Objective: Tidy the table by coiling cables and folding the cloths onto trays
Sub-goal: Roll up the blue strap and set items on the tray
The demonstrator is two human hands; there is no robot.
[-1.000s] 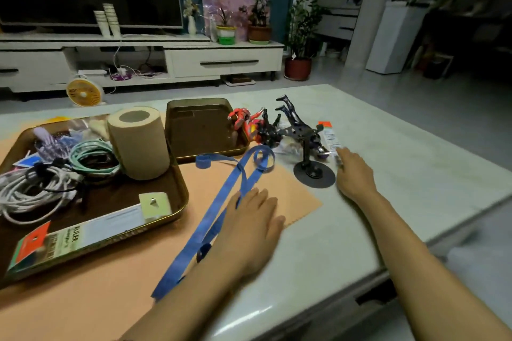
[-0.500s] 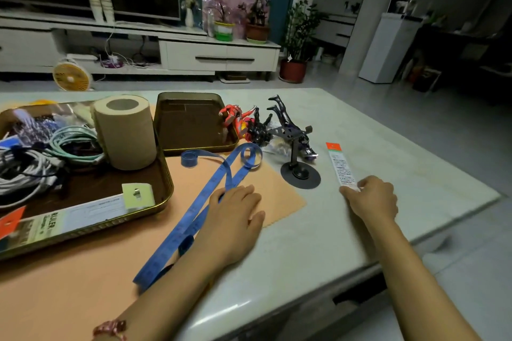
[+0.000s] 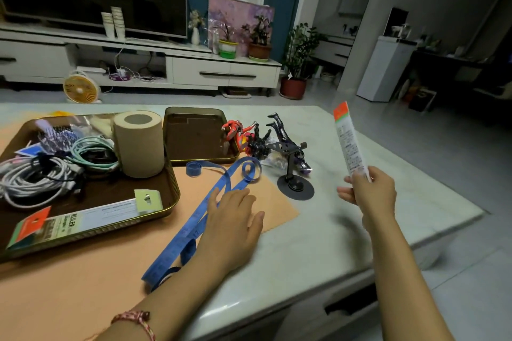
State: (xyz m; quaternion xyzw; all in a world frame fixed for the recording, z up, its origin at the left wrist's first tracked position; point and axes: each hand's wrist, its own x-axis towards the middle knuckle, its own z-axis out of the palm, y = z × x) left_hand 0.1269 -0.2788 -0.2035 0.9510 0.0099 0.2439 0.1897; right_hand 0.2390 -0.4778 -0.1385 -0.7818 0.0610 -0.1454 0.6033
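Now | left hand (image 3: 232, 224) flat at cloth (image 3: 83, 279) edge | right hand (image 3: 371, 194) pinches card (image 3: 349, 144) above table (image 3: 318, 243)

The right hand (image 3: 370, 192), which a moment ago lay on the narrow white printed card with an orange end (image 3: 349, 141) flat on the table, now holds it upright in the air, at the right.

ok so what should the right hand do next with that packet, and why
Probably carry the packet left and lay it in the big tray: the right hand pinches it upright, off the table, and a similar ruler pack already lies there.
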